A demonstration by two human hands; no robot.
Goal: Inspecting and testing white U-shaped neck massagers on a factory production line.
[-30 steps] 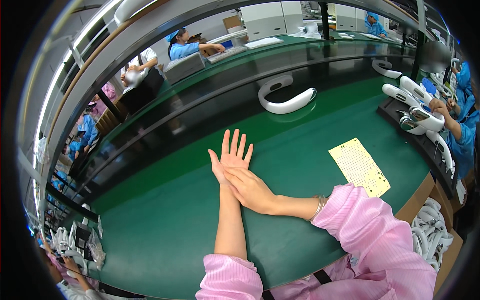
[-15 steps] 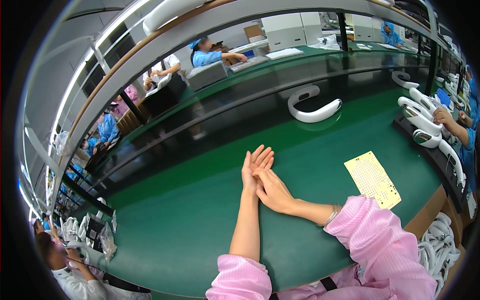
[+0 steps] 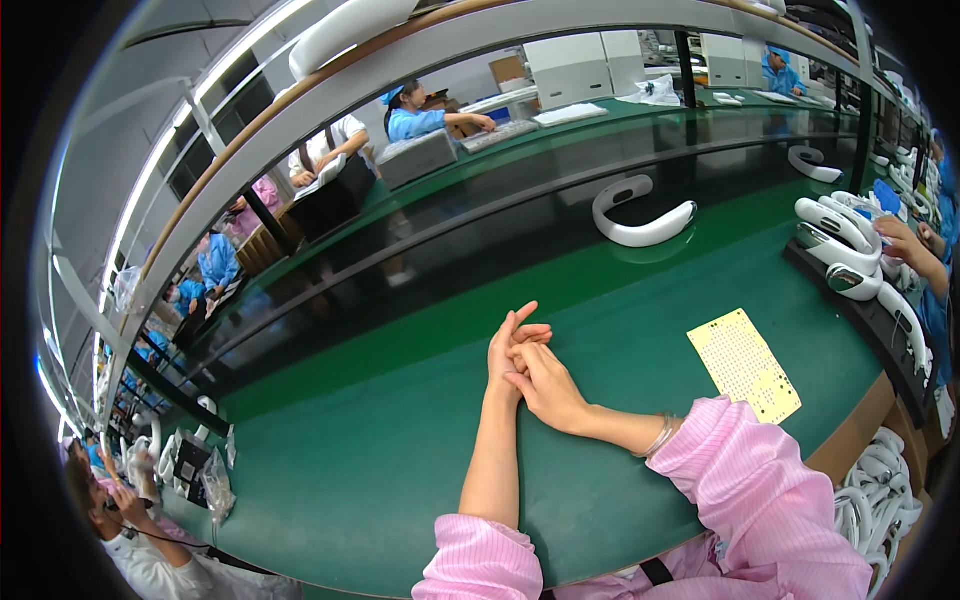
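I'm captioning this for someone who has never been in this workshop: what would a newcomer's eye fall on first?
Probably the middle, where the right hand touches the left hand above the green table, both bare below rolled pink sleeves. Next, the bright yellow, speckled card lying to their right on the table. Then the white curved band, beyond the hands at upper centre.

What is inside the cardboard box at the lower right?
White curved neckband-shaped devices lie jumbled in the cardboard box. The upper pieces cover whatever lies beneath them; the pink striped sleeve hides part of the left side.
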